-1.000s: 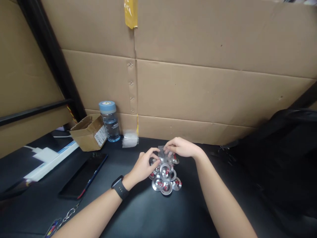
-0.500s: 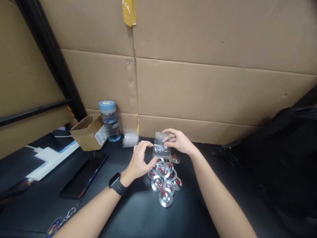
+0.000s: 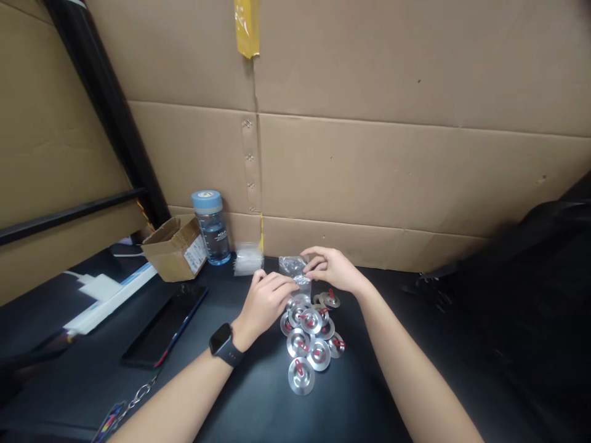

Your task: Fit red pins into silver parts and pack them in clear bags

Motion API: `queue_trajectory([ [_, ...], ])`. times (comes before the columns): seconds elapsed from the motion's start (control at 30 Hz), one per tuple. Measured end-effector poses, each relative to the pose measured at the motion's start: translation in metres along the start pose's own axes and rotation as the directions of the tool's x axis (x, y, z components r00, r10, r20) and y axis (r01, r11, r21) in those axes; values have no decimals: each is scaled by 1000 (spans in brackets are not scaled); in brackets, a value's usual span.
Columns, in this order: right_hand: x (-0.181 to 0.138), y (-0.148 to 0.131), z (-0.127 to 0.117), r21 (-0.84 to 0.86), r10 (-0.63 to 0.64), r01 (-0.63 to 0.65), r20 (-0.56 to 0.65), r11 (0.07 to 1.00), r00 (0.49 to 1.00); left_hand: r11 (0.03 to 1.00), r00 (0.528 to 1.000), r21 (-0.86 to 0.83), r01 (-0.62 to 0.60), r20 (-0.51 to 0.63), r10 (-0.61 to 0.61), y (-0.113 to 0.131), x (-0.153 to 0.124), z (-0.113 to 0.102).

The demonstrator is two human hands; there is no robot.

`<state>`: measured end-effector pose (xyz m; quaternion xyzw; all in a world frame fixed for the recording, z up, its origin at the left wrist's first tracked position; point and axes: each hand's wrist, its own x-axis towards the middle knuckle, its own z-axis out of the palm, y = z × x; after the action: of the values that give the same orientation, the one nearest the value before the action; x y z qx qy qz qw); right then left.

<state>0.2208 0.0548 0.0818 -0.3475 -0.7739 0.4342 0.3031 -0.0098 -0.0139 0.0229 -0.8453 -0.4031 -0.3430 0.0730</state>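
Observation:
Between my hands is a small clear plastic bag (image 3: 292,265), crinkled and shiny. My right hand (image 3: 333,271) has its fingers bent and pinched on the bag's right side. From the left, my left hand (image 3: 266,303) reaches over with fingers together at the bag's lower edge; the thumb is partly hidden beneath them. Just below lies a loose pile of silver finger cymbals (image 3: 311,321), round discs with raised centres and red loops. The front cymbal (image 3: 301,376) lies nearest me. My left hand covers the pile's upper left edge.
A stack of clear bags (image 3: 248,259) lies by the cardboard wall (image 3: 332,172). To the left are a water bottle (image 3: 215,237), an open cardboard box (image 3: 173,255), a phone (image 3: 166,326) and a power strip (image 3: 111,301). A black bag-like bulk (image 3: 530,320) fills the right.
The bag has tipped lower and left between my hands. My left thumb and fingers have come together at its lower edge. The front cymbal has shifted left, slightly apart from the pile.

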Motion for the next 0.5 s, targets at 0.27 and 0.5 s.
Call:
queue_trajectory([
  [0.27,5,12,0,-193,-31,8,-113,981,993,972,981,179,151,95,-169,-11,0,2],
  [0.5,2,13,-6,-208,-11,-5,-76,978,997,905,927,250,344,59,-369,-48,-4,-15],
])
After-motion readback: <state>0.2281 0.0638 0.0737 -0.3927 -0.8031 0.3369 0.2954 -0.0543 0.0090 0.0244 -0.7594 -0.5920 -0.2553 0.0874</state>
